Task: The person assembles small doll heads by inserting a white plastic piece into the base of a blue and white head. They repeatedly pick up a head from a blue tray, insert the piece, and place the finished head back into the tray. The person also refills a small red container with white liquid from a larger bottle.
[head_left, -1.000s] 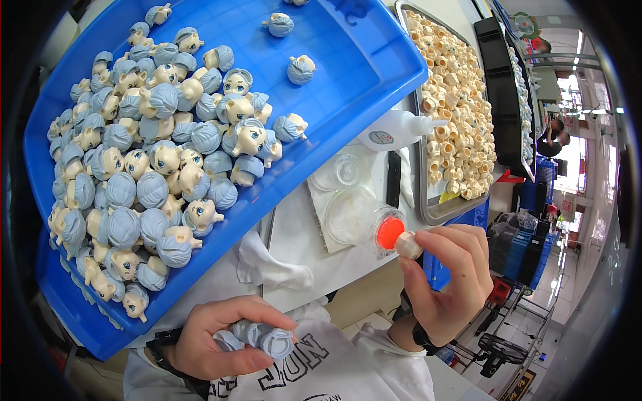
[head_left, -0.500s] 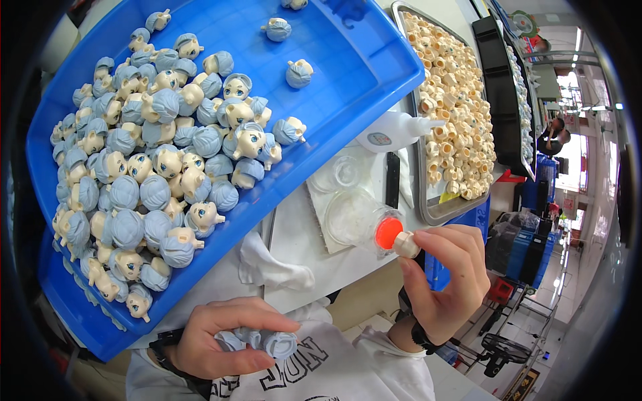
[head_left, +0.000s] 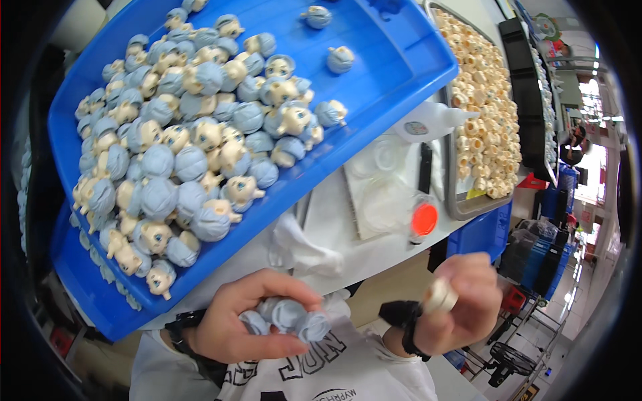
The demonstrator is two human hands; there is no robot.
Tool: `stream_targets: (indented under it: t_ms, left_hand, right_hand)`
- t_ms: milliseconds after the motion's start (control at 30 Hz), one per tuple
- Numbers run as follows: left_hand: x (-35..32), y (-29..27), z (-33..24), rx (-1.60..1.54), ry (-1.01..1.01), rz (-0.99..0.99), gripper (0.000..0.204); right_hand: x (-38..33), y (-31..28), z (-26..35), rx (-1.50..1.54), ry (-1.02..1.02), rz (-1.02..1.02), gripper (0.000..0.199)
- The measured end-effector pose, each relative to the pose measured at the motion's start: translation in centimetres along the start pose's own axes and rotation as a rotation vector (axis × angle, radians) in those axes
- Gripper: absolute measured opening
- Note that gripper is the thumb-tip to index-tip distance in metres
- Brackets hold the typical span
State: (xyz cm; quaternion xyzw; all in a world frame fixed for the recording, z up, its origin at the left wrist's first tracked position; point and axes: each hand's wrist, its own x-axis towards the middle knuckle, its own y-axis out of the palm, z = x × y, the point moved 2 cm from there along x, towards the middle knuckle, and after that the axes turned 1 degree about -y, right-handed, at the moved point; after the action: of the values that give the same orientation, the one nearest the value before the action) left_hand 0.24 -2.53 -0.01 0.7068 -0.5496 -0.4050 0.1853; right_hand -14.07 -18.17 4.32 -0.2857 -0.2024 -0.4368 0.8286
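My left hand (head_left: pixel 231 317) is curled around several grey-blue doll hair pieces (head_left: pixel 286 314), hollow cup shapes whose open sides partly show. A cream doll head piece (head_left: pixel 440 295) is pinched between the thumb and fingers of my right hand (head_left: pixel 471 301), which is smeared by motion; the piece's face, if it has one, cannot be made out. Both hands are above my lap, apart from each other. Nearest to the right hand on the table is a small clear container with an orange-red round top (head_left: pixel 424 219).
A large blue bin (head_left: pixel 304 197) at the left holds many doll heads with grey-blue hair. Cream head pieces fill a metal tray (head_left: pixel 461 212) at the right. A white squeeze bottle (head_left: pixel 424 123) and a white cloth (head_left: pixel 304 250) lie between. Beyond is a black tray (head_left: pixel 525 87).
My right hand has drawn the cream head piece away from the orange-red top, down toward my body. The left hand still holds the hair pieces. The whole view has shifted somewhat.
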Motion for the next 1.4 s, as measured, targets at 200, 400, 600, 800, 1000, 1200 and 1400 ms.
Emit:
stream_targets:
  t_ms: [200, 400, 600, 800, 1000, 1200, 1400]
  left_hand:
    - [0.1, -0.4, 0.3, 0.083, 0.079, 0.058, 0.035]
    - [0.1, -0.5, 0.3, 0.144, 0.116, 0.052, 0.035]
    - [0.3, -0.6, 0.3, 0.214, 0.118, 0.075, 0.036]
    - [0.3, -0.5, 0.6, 0.214, 0.177, 0.086, 0.037]
    - [0.0, -0.6, 0.9, 0.138, 0.109, 0.004, 0.033]
    - [0.0, -0.6, 1.0, 0.043, 0.108, -0.034, 0.029]
    - [0.0, -0.7, 1.0, 0.015, 0.117, 0.015, 0.024]
  right_hand:
    - [-1.7, 2.0, 0.8, 0.158, -0.024, 0.389, 0.034]
    - [-1.5, 3.4, 1.4, 0.082, -0.013, 0.445, 0.030]
    - [-1.2, 3.2, 1.4, 0.066, 0.028, 0.463, 0.027]
    - [-0.9, 3.1, 0.9, 0.188, 0.077, 0.501, 0.028]
    - [-1.5, 3.8, 1.3, 0.050, 0.042, 0.534, 0.039]
    - [-2.2, 5.7, 1.7, -0.206, -0.032, 0.414, 0.038]
    - [-2.0, 6.1, 2.0, -0.248, -0.049, 0.441, 0.034]
